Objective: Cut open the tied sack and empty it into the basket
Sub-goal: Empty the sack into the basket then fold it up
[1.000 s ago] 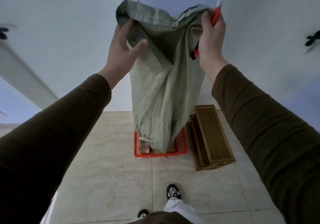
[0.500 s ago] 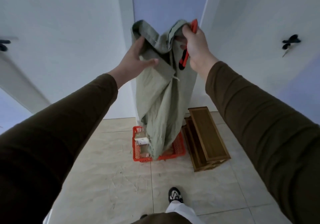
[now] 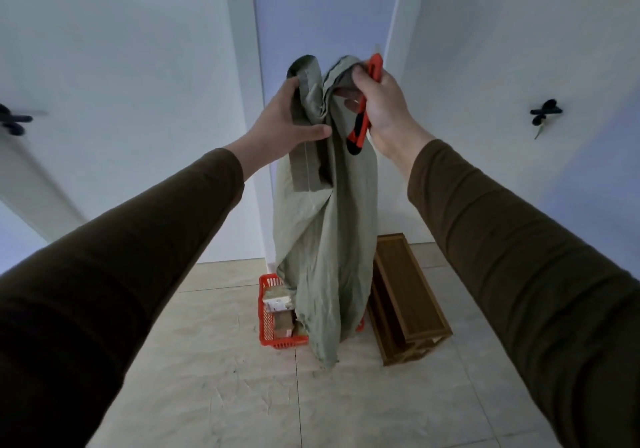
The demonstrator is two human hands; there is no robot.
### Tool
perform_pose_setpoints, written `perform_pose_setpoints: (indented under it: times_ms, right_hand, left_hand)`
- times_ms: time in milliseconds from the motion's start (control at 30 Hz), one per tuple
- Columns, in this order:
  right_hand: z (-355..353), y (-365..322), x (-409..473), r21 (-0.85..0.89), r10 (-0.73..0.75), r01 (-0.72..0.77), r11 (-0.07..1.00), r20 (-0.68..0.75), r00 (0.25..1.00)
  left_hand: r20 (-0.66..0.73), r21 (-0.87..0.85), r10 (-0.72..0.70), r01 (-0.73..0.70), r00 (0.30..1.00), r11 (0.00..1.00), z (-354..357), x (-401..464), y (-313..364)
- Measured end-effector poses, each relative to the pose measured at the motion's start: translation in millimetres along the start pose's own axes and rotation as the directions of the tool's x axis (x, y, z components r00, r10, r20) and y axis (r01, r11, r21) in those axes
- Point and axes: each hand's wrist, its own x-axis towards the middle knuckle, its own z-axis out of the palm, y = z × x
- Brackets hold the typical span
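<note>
A limp grey-green woven sack (image 3: 323, 240) hangs upside down over a red plastic basket (image 3: 268, 323) on the floor. Both hands hold it up by its top edge. My left hand (image 3: 285, 120) grips one bunched corner, thumb across the cloth. My right hand (image 3: 379, 101) holds the other corner together with a red and black utility knife (image 3: 363, 115). The sack's lower end dangles in front of the basket and hides its right half. Several small boxes (image 3: 277, 304) lie in the basket.
A brown wooden rack (image 3: 405, 295) stands right of the basket, touching or nearly touching it. White walls and a narrow doorway (image 3: 325, 15) rise behind. Black hooks (image 3: 545, 113) sit on the right wall. Beige floor tiles (image 3: 242, 395) stretch toward me.
My hands have come closer together and lower, bunching the sack's top. The sack hangs slacker, and its lower end has swung in front of the basket.
</note>
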Motion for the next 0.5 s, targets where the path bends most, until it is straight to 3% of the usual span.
perform_pose_setpoints:
  times_ms: [167, 333, 500]
  right_hand:
    - [-12.2, -15.5, -9.5, -0.092, 0.006, -0.002, 0.996, 0.048, 0.999]
    - [-29.7, -33.2, -26.0, 0.067, -0.060, 0.056, 0.996, 0.054, 0.997]
    - [-48.4, -36.9, -49.7, 0.012, -0.026, 0.025, 1.000, 0.144, 0.989]
  left_hand:
    - [-0.042, 0.081, 0.002, 0.002, 0.999, 0.997, 15.1, -3.9, 17.9]
    - [-0.115, 0.067, 0.060, -0.052, 0.992, 0.996, 32.1, -18.2, 34.8]
    - [-0.133, 0.176, 0.005, 0.019, 0.991, 0.984, 51.6, -40.3, 44.0]
